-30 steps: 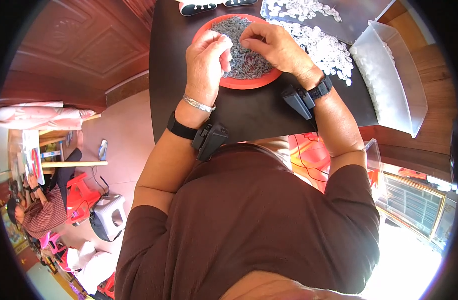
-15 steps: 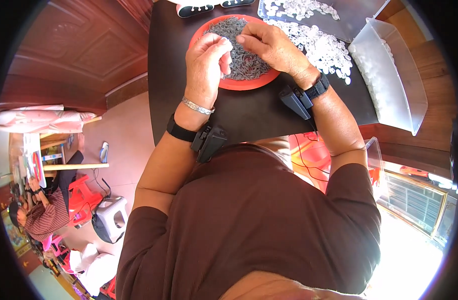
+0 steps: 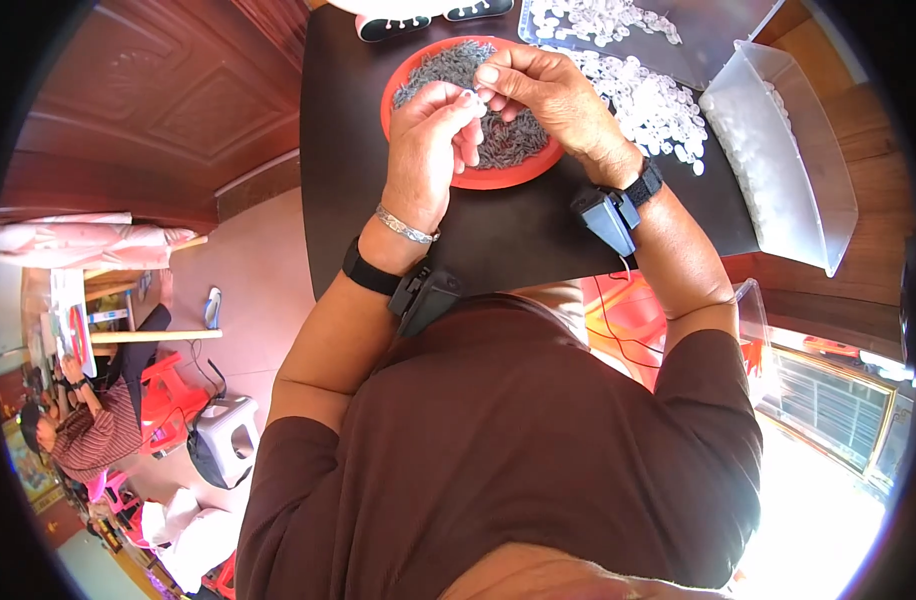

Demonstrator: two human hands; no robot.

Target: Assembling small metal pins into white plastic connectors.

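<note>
Over a red round basin (image 3: 490, 181) heaped with small grey screw-like pieces (image 3: 521, 140), both my hands meet at the fingertips. My left hand (image 3: 423, 150) is closed, pinching a small white plastic piece (image 3: 478, 104) between thumb and forefinger. Just to its right, my right hand (image 3: 563, 100) is pinched too, its thumb and finger close against the white piece. Whatever the right fingertips hold is too small to make out. Loose white round pieces (image 3: 658, 110) lie spread on the dark table beyond my right hand.
A clear plastic bin (image 3: 810, 190) of white pieces stands at the table's right side, another clear container (image 3: 678, 45) at the far edge. Black shoe-like shapes (image 3: 393, 27) sit at the far left. Another person (image 3: 98, 430) sits at the left near a grey stool (image 3: 225, 440).
My left hand has moved right and slightly nearer, bringing the white piece close to my right fingertips. My right hand has turned a little, and the gap between the hands has closed.
</note>
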